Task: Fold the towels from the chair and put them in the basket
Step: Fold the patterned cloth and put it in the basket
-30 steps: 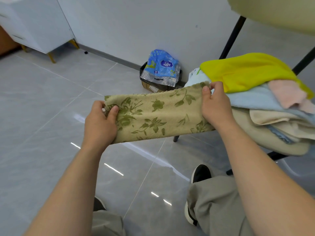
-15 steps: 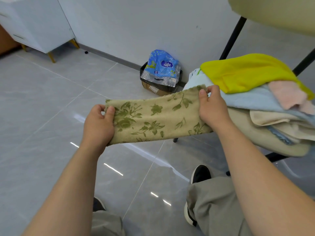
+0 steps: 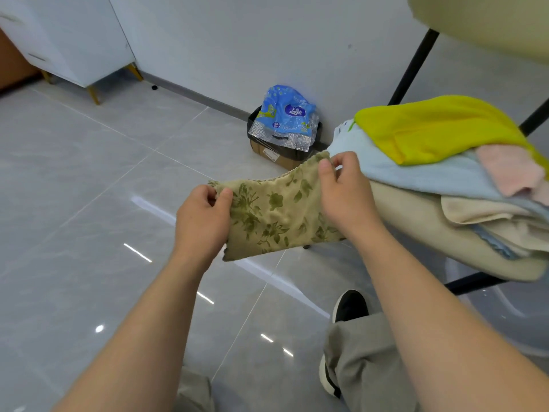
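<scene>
A tan towel with green flower print (image 3: pixel 276 215) hangs folded in the air in front of me. My left hand (image 3: pixel 202 221) pinches its left end and my right hand (image 3: pixel 344 194) pinches its upper right corner. The two hands are close together and the cloth sags between them. To the right, a pile of towels lies on the chair (image 3: pixel 475 281): a yellow one (image 3: pixel 430 129) on top, a light blue one (image 3: pixel 416 171), a pink one (image 3: pixel 505 171) and beige ones (image 3: pixel 439 233) below. The basket is out of view.
A black bin on a cardboard box (image 3: pixel 267 150) holds a blue tissue pack (image 3: pixel 285 111) by the wall. A white cabinet (image 3: pixel 68 40) on gold legs stands at the far left. My shoes and grey trousers (image 3: pixel 362 361) are below, on grey tiles.
My hands have come closer together, shortening the stretched towel, which now sags in the middle. My right hand has shifted to pinch the upper corner.
</scene>
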A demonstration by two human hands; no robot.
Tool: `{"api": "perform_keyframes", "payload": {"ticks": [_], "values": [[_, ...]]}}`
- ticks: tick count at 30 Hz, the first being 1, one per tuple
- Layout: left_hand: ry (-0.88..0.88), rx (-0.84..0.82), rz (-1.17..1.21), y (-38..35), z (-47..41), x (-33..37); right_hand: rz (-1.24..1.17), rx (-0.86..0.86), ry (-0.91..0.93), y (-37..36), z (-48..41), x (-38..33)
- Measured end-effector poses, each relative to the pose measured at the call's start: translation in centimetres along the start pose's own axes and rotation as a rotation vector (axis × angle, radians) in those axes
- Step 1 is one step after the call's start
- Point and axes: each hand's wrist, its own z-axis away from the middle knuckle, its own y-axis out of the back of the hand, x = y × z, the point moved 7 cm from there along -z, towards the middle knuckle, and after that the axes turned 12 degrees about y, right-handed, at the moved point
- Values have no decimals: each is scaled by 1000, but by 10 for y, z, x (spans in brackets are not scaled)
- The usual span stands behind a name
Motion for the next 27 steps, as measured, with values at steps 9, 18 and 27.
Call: {"api": "perform_keyframes", "payload": {"ticks": [9, 18, 27], "values": [[-218, -35, -145, -24, 30, 23, -266, -318, -126, -55, 26, -16], [-257, -67, -166, -31, 38, 26, -494, -334, -342, -61, 32, -11], [-285, -154, -169, -30, 44, 26, -725, -396, -415, -61, 33, -19]]}}
